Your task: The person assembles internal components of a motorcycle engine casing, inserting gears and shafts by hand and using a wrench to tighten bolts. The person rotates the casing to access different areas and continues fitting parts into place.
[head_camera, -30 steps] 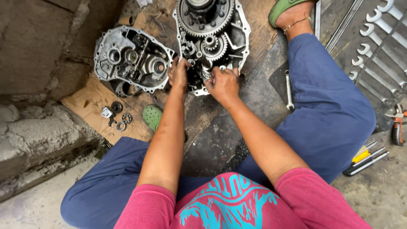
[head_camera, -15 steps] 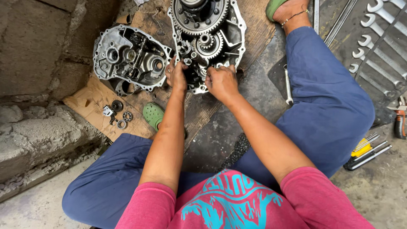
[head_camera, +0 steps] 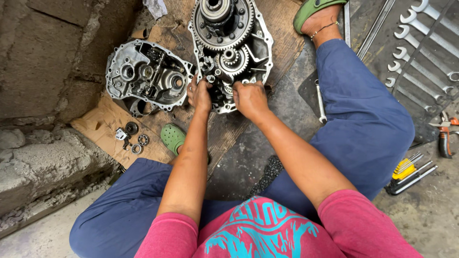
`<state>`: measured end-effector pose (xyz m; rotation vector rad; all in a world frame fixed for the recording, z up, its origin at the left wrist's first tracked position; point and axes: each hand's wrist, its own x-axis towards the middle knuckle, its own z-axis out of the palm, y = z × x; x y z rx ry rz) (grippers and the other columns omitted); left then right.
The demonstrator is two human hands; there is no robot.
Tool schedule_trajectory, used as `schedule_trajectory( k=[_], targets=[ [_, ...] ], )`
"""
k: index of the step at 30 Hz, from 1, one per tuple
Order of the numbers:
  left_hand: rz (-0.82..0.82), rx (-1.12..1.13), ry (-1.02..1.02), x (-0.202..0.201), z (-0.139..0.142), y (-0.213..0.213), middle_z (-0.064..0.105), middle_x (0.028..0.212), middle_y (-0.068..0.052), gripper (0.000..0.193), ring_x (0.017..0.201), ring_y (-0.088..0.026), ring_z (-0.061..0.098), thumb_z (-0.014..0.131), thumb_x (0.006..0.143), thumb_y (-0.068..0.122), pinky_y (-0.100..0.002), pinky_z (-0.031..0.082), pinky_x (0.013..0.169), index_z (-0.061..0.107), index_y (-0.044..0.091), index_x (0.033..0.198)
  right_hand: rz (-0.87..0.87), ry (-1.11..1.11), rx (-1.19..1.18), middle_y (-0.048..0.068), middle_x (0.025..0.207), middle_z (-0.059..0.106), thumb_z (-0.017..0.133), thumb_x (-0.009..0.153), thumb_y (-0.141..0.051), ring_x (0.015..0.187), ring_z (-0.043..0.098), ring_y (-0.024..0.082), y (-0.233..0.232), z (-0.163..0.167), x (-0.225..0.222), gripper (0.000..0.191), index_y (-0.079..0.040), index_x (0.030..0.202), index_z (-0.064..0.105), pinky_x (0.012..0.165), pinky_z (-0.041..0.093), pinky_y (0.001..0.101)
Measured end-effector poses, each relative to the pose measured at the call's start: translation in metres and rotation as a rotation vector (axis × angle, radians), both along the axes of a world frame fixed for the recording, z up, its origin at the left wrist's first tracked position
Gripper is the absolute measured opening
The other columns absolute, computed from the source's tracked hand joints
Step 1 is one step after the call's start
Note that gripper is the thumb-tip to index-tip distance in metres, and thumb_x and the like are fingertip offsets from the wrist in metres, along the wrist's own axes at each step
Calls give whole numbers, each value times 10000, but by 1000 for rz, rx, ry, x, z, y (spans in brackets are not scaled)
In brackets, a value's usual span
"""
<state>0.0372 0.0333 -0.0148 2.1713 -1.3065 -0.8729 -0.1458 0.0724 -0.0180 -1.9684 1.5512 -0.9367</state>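
An open gearbox housing [head_camera: 232, 52] full of gears lies on a wooden board [head_camera: 282, 28] between the seated person's legs. Its separated cover [head_camera: 146, 76] lies just left. Both hands work at the housing's near edge, close together: left hand [head_camera: 200, 95] and right hand [head_camera: 250, 98], fingers curled onto small parts; grip unclear. A row of wrenches [head_camera: 420, 52] lies far right.

Both hands, left hand [head_camera: 200, 95] and right hand [head_camera: 249, 99], on the open gearbox housing [head_camera: 232, 50]
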Motion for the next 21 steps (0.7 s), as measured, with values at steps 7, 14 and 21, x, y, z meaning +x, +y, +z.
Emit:
schedule_trajectory(
  k=[7,14,21],
  targets=[
    [-23,-6,-29,0,-4,15,315,1662,43,492,1520,-298,131,422,907,440,-594,57,1158,735,225,1218,-6,-2,25,168,752,703,669,872,-116,719,671,370,7,-5,2,58,-60,887,676,805,467,475],
    [-44,-23,-79,0,-9,26,300,1668,26,534,1513,-307,130,479,874,413,-586,66,1159,685,209,1322,-27,-11,-3,170,742,693,681,871,-116,726,663,375,13,-15,4,52,-65,873,669,787,461,476],
    [-59,-34,-121,0,-13,23,308,1662,26,538,1505,-323,144,469,881,400,-584,80,1164,685,205,1333,-8,-75,-50,177,768,685,673,892,-105,751,648,379,11,-20,2,59,-50,886,652,819,471,472]
  ],
)
